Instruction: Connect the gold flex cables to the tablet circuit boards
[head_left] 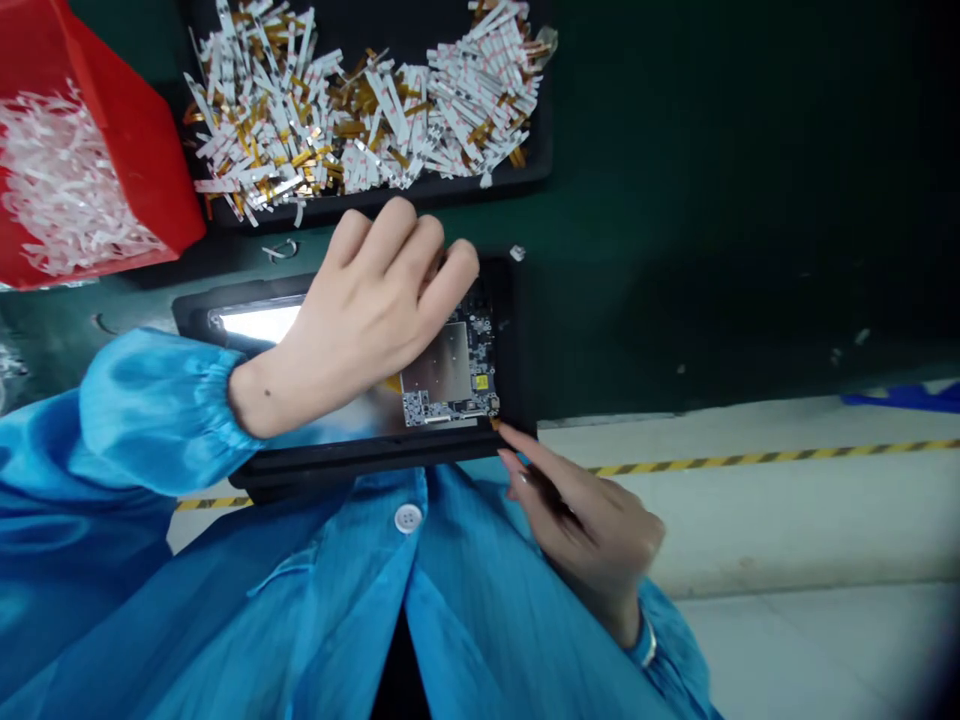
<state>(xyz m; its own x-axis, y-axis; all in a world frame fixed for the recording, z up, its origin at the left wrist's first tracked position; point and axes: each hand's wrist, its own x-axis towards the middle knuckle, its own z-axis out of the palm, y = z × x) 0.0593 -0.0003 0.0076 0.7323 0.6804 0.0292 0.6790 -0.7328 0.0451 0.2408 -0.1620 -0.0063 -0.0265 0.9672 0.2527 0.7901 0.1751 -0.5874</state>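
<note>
Beyond your left hand (352, 320), on the dark green counter (712, 200), sit a red bin (142, 150) of white shreds and a black tray (465, 183) of ribbon strips. Under that spread, open hand, a circuit board (450, 370) lies in a black fixture (375, 462); your right hand (585, 520), near its corner, pinches a dark sliver (551, 492).

Your bench top (675, 200) is dark green. On it sit a black tray (525, 90) heaped with flex strips (450, 110), a red bin (127, 130) full of white shreds (60, 190), and a black jig (360, 465) holding a circuit board (450, 370).
</note>
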